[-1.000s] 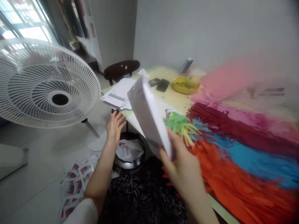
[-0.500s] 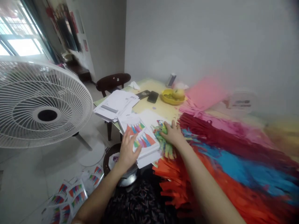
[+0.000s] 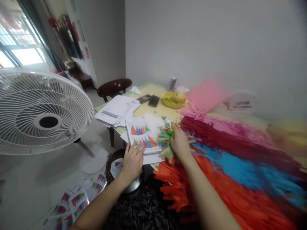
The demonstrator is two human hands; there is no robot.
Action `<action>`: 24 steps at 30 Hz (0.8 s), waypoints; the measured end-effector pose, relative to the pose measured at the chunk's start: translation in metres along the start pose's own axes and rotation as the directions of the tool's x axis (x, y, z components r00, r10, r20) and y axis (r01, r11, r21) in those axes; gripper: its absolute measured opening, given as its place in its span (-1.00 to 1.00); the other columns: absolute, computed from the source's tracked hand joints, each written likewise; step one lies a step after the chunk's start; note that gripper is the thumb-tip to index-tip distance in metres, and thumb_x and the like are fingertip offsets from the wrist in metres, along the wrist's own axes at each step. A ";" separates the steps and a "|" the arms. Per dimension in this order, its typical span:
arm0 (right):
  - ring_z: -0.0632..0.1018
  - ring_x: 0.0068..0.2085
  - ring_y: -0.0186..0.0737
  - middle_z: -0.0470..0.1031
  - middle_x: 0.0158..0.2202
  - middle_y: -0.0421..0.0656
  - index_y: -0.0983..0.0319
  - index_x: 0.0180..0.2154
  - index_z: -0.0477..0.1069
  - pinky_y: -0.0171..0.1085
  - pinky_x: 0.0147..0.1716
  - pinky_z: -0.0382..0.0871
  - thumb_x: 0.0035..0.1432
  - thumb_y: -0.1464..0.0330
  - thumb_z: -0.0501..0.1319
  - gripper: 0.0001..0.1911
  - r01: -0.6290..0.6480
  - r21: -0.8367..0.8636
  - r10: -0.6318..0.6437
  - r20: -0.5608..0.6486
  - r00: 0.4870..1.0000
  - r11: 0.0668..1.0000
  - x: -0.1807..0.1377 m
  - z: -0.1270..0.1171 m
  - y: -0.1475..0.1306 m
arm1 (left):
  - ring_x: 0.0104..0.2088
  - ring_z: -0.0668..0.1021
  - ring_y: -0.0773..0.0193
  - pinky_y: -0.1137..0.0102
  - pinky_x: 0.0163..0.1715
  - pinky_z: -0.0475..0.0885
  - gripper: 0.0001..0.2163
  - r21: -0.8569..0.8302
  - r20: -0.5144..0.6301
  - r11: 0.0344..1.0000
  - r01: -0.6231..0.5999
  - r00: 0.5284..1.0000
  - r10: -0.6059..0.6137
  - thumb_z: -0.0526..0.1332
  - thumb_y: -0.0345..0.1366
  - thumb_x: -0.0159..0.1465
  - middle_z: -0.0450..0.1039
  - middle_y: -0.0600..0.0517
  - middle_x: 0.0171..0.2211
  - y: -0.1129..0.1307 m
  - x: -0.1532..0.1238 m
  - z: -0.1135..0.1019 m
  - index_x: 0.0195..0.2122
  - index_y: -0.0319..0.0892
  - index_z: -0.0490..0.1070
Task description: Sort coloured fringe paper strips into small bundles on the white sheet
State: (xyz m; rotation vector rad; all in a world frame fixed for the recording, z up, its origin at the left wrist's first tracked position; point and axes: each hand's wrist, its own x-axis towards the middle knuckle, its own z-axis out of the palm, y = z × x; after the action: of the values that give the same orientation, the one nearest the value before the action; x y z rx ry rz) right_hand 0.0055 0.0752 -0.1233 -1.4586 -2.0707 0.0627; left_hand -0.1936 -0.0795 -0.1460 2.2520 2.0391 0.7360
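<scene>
My left hand (image 3: 133,162) lies with its fingertips on the near left edge of a stack of printed cards (image 3: 141,127) showing colourful tassels. Its fingers are stretched out and grip nothing. Beside the stack, my right hand (image 3: 179,142) is closed around a bundle of green and yellow fringed tissue-paper tassels (image 3: 165,140). The fingers partly hide the bundle. A small coloured tip shows above them. Plain white sheets (image 3: 153,158) lie under and beside the cards.
Fringed paper in orange (image 3: 216,182), blue (image 3: 235,166), dark red (image 3: 223,137) and pink (image 3: 242,127) spreads across the right. White papers (image 3: 117,110), phones (image 3: 153,101) and a yellow fruit bowl (image 3: 168,103) stand further back. A fan (image 3: 48,121) is left; printed packets (image 3: 79,198) lie below it.
My left hand has drawn back from the middle of the printed cards to their near edge. My right hand has closed around the green and yellow tassels, its fingers no longer spread.
</scene>
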 end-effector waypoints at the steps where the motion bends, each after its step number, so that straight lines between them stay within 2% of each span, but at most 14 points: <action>1: 0.30 0.31 0.05 0.21 0.31 0.23 0.44 0.30 0.15 0.01 0.22 0.27 0.05 0.62 0.00 -0.28 0.009 0.017 -0.008 -0.017 1.000 1.000 -0.007 -0.013 -0.004 | 0.30 0.32 0.08 -0.05 0.36 0.09 -0.62 0.002 -0.020 1.000 -0.005 1.000 0.005 0.02 -0.42 0.36 0.43 -0.02 0.19 0.001 0.002 -0.002 0.13 -0.06 0.43; 4: 0.23 0.35 -0.01 0.11 0.37 0.09 0.31 0.32 0.15 -0.01 0.27 0.22 0.08 0.57 0.02 -0.27 0.055 0.108 -0.047 -0.081 0.996 0.993 -0.044 -0.053 -0.021 | 0.27 0.37 0.11 -0.03 0.36 0.10 -0.65 0.001 -0.058 1.000 0.003 0.998 -0.003 0.03 -0.42 0.37 0.46 -0.01 0.16 0.006 0.009 -0.007 0.10 -0.05 0.45; 7: 0.31 0.30 -0.01 0.20 0.33 0.01 0.19 0.27 0.25 0.01 0.23 0.28 0.07 0.57 0.03 -0.30 0.074 0.202 -0.057 -0.087 0.995 0.977 -0.097 -0.080 -0.039 | 0.26 0.39 0.12 0.00 0.35 0.13 -0.66 -0.004 -0.084 0.999 0.034 0.996 -0.034 0.05 -0.41 0.37 0.45 -0.01 0.17 0.013 0.016 -0.011 0.10 -0.06 0.45; 10: 0.39 0.23 -0.04 0.33 0.25 -0.03 0.14 0.24 0.29 -0.01 0.17 0.36 0.04 0.60 0.01 -0.28 0.099 0.226 -0.111 0.042 0.993 0.969 -0.142 -0.088 -0.049 | 0.25 0.39 0.12 0.02 0.34 0.15 -0.66 -0.029 -0.096 0.998 0.057 0.994 -0.060 0.07 -0.42 0.37 0.45 -0.04 0.17 0.022 0.020 -0.015 0.10 -0.10 0.46; 12: 0.43 0.19 -0.02 0.38 0.22 -0.02 0.18 0.20 0.35 0.00 0.13 0.39 0.05 0.59 0.02 -0.34 0.158 0.206 -0.179 0.085 0.980 0.966 -0.156 -0.084 -0.052 | 0.25 0.40 0.12 0.02 0.33 0.17 -0.67 -0.057 -0.105 0.997 0.056 0.993 -0.062 0.07 -0.44 0.36 0.46 -0.06 0.15 0.029 0.021 -0.016 0.10 -0.11 0.46; 15: 0.47 0.11 0.03 0.42 0.18 0.04 0.26 0.13 0.43 0.02 0.09 0.39 0.05 0.60 0.04 -0.41 0.224 0.096 -0.233 0.104 0.967 0.970 -0.150 -0.075 -0.057 | 0.23 0.43 0.15 0.03 0.31 0.22 -0.67 -0.088 -0.146 0.996 0.010 0.989 -0.023 0.09 -0.48 0.34 0.51 -0.03 0.11 0.039 0.018 -0.013 0.06 -0.11 0.48; 18: 0.51 0.01 0.02 0.45 0.12 0.10 0.31 0.06 0.49 -0.07 0.00 0.41 0.04 0.62 0.06 -0.45 0.194 0.007 -0.192 0.193 0.962 0.981 -0.129 -0.070 -0.066 | 0.17 0.48 0.14 0.05 0.27 0.28 -0.68 -0.082 -0.151 0.996 -0.034 0.988 0.021 0.13 -0.49 0.32 0.54 -0.02 0.07 0.044 0.013 -0.008 0.04 -0.12 0.50; 22: 0.56 -0.23 -0.15 0.53 -0.09 0.03 0.25 -0.18 0.58 -0.28 -0.24 0.41 0.06 0.62 0.08 -0.62 0.151 0.015 -0.149 0.281 0.948 0.988 -0.107 -0.060 -0.079 | 0.12 0.51 0.12 0.03 0.24 0.29 -0.69 -0.093 -0.084 0.995 0.027 0.996 -0.035 0.16 -0.47 0.31 0.56 -0.02 0.04 0.045 0.011 -0.007 0.03 -0.11 0.51; 24: 0.55 -0.26 -0.16 0.54 -0.17 0.00 0.26 -0.17 0.55 -0.29 -0.27 0.39 0.10 0.61 0.07 -0.64 0.137 0.013 -0.136 0.259 0.956 0.991 -0.102 -0.051 -0.083 | 0.12 0.51 0.13 0.04 0.23 0.29 -0.70 -0.125 -0.056 0.991 0.037 0.997 -0.044 0.17 -0.44 0.32 0.56 -0.02 0.04 0.047 0.010 -0.009 0.05 -0.10 0.50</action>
State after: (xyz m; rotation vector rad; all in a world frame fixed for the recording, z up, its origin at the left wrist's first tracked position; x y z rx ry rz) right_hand -0.0171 -0.0614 -0.0960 -1.3659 -2.3786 0.2041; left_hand -0.1527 -0.0791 -0.1198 2.1404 1.9965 0.9093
